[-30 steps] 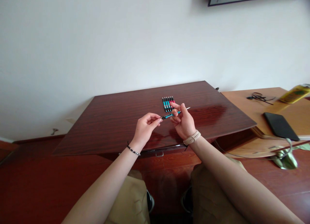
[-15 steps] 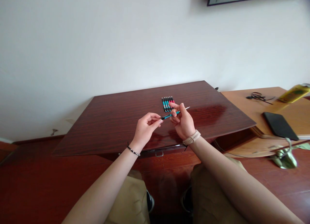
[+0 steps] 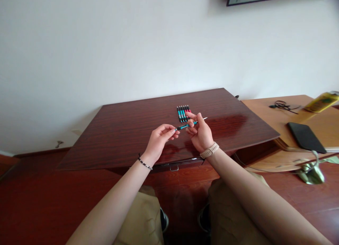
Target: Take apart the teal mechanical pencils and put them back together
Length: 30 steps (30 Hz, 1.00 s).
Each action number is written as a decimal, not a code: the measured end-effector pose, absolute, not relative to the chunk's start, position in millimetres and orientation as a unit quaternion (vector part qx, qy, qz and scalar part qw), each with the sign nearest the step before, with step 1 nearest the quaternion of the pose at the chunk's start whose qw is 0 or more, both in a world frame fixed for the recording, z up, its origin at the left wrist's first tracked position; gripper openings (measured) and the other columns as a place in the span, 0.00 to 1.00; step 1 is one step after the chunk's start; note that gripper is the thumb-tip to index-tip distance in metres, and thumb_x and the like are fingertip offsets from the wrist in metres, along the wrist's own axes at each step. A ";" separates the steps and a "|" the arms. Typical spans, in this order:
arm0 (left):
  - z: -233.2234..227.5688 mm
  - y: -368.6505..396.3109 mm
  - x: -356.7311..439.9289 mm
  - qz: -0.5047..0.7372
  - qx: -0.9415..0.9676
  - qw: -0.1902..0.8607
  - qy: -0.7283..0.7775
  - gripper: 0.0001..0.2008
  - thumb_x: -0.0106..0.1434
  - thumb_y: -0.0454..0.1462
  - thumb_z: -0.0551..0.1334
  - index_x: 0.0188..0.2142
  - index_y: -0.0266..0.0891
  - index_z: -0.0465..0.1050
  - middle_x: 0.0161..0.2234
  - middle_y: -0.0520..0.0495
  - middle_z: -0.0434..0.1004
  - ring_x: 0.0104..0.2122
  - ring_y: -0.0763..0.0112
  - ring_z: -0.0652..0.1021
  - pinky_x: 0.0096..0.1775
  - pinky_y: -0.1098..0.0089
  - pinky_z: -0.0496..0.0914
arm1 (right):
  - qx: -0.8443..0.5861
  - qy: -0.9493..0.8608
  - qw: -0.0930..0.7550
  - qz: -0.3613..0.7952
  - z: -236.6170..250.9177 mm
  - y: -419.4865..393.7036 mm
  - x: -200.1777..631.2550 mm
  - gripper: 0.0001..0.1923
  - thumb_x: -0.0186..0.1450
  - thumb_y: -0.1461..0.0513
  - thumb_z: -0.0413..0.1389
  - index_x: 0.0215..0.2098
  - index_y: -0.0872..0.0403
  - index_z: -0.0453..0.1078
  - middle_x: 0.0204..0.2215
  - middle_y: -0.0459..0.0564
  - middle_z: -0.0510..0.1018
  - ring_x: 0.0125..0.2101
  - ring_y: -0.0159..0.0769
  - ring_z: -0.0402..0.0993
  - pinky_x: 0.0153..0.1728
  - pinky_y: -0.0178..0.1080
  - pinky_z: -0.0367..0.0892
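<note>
A thin teal screwdriver (image 3: 189,124) with a black end and a silver tip is held over the dark wooden table (image 3: 127,132). My right hand (image 3: 201,133) grips its middle, with the tip pointing right. My left hand (image 3: 160,139) pinches its black end at the left. Just behind my hands, a row of several small screwdrivers (image 3: 183,112), teal and pink with black ends, lies side by side on the table.
A lighter wooden desk (image 3: 267,112) adjoins on the right, carrying a black flat device (image 3: 305,137), a coiled black cable (image 3: 283,105) and a yellow bottle (image 3: 323,102). A white wall stands behind. My knees are under the table's front edge.
Almost nothing has changed. My left hand's fingertips have shifted slightly on the screwdriver's black end; my right hand holds still.
</note>
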State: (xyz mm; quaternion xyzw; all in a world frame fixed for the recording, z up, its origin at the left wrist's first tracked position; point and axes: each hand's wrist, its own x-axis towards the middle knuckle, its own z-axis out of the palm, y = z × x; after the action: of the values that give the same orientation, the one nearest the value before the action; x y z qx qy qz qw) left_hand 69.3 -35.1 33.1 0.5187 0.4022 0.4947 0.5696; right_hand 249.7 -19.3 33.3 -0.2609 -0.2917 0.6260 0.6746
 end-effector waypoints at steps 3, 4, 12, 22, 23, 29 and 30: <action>32.4 -34.9 69.0 0.490 0.511 0.578 0.405 0.15 0.63 0.45 0.74 0.42 0.38 0.78 0.40 0.42 0.87 0.37 0.67 0.84 0.42 0.67 0.73 | -0.272 -0.296 0.672 0.622 33.7 -19.0 249.7 0.19 0.75 0.46 0.57 0.44 0.52 0.80 0.23 0.39 0.64 0.18 0.27 0.43 0.20 0.37 0.49; 32.1 -34.8 68.8 0.489 0.510 0.579 0.406 0.15 0.63 0.45 0.74 0.42 0.38 0.78 0.40 0.42 0.87 0.37 0.67 0.84 0.42 0.67 0.73 | -0.275 -0.297 0.671 0.621 33.8 -18.8 249.7 0.20 0.75 0.46 0.57 0.44 0.52 0.80 0.23 0.39 0.64 0.18 0.27 0.43 0.20 0.37 0.49; 31.9 -35.6 69.2 0.490 0.516 0.576 0.403 0.15 0.63 0.45 0.74 0.41 0.38 0.78 0.39 0.42 0.87 0.37 0.67 0.84 0.42 0.67 0.73 | -0.276 -0.301 0.677 0.612 30.6 -17.9 248.6 0.21 0.74 0.44 0.58 0.44 0.52 0.80 0.23 0.40 0.65 0.17 0.25 0.44 0.20 0.35 0.50; 25.2 -34.7 67.9 0.437 0.503 0.615 0.423 0.19 0.68 0.52 0.67 0.35 0.37 0.78 0.30 0.45 0.80 0.28 0.72 0.77 0.32 0.71 0.67 | -0.284 -0.313 0.678 0.601 28.8 -18.7 248.0 0.22 0.73 0.44 0.59 0.44 0.52 0.81 0.23 0.40 0.65 0.19 0.27 0.44 0.21 0.37 0.48; 25.6 -35.0 68.2 0.433 0.507 0.614 0.422 0.19 0.68 0.52 0.66 0.34 0.37 0.78 0.29 0.46 0.80 0.27 0.72 0.76 0.31 0.71 0.66 | -0.283 -0.316 0.679 0.599 28.2 -19.2 247.7 0.22 0.73 0.44 0.59 0.45 0.52 0.81 0.24 0.40 0.65 0.19 0.27 0.45 0.21 0.37 0.48; 29.8 -35.5 70.0 0.431 0.540 0.585 0.424 0.18 0.67 0.51 0.68 0.33 0.38 0.77 0.28 0.47 0.77 0.26 0.72 0.74 0.30 0.71 0.65 | -0.282 -0.326 0.674 0.600 27.2 -21.2 246.3 0.22 0.73 0.44 0.59 0.46 0.53 0.82 0.25 0.41 0.66 0.19 0.26 0.46 0.22 0.36 0.49; 30.2 -35.3 69.9 0.432 0.548 0.578 0.424 0.17 0.66 0.51 0.68 0.33 0.39 0.77 0.28 0.48 0.78 0.26 0.72 0.74 0.30 0.71 0.65 | -0.286 -0.326 0.674 0.598 27.6 -21.4 246.3 0.22 0.72 0.43 0.59 0.45 0.52 0.82 0.25 0.41 0.66 0.19 0.26 0.46 0.22 0.36 0.50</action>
State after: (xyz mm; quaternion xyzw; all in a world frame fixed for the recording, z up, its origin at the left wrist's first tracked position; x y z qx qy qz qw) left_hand 69.9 -35.3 30.2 0.5476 0.4241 0.4320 0.5776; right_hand 246.3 -21.4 27.6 -0.2858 -0.3256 0.5983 0.6741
